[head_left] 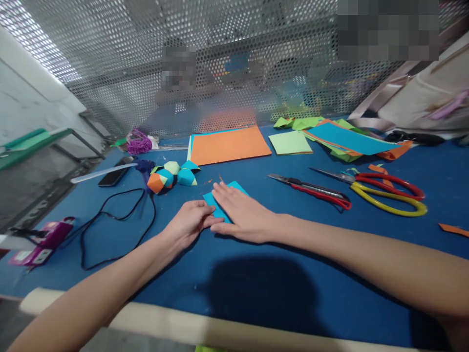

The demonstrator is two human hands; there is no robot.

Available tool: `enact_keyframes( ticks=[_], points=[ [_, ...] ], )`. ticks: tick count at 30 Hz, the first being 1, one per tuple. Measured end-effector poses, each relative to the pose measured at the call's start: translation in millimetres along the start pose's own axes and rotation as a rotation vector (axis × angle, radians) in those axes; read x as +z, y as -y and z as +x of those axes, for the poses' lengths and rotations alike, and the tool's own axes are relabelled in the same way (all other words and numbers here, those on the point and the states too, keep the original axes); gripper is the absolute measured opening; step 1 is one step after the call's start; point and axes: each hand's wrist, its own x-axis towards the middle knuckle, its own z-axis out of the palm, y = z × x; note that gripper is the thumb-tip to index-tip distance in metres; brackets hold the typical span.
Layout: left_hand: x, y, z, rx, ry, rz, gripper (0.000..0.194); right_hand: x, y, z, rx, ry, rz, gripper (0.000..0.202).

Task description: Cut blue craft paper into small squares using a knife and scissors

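Note:
A small piece of light blue paper lies on the blue table in front of me, partly hidden under my hands. My left hand pinches its left edge between thumb and fingers. Flat across the paper rests my right hand, its fingers stretched out and pointing up and left. Just behind the hands are folded paper pieces in orange, blue and pale green. Farther back lies a stack of large sheets with orange paper on top.
Right of my hands lie a red cutter and scissors with red and yellow handles. Pale green squares and loose sheets are behind. At left are a glue gun, its cable, a phone and a purple power strip.

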Motion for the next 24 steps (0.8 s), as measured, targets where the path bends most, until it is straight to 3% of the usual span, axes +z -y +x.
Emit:
enact_keyframes(
  ticks=[3,9,18,21,24],
  points=[
    [-1.4,-0.3,1.3,-0.013,0.009,0.02,0.03,8.6,-3.6,6.9,0.007,0.093,0.002,0.103],
    [-2.9,0.3,3.1,0.002,0.001,0.048,0.034,6.3,-23.5,4.5,0.108,0.033,-0.13,0.106],
    [-9.3,-4.6,3.4,0.044,0.074,0.129,0.025,7.2,-22.0,3.0,0.112,-0.001,-0.179,0.103],
    [-21.3,-13.7,3.2,0.135,0.033,0.163,0.015,6.2,-21.3,3.6,0.115,0.01,-0.206,0.102],
    [-30.9,-20.0,0.5,0.352,-0.069,0.268,0.015,6.0,-20.7,3.9,0.116,0.021,-0.231,0.101]
  ],
)
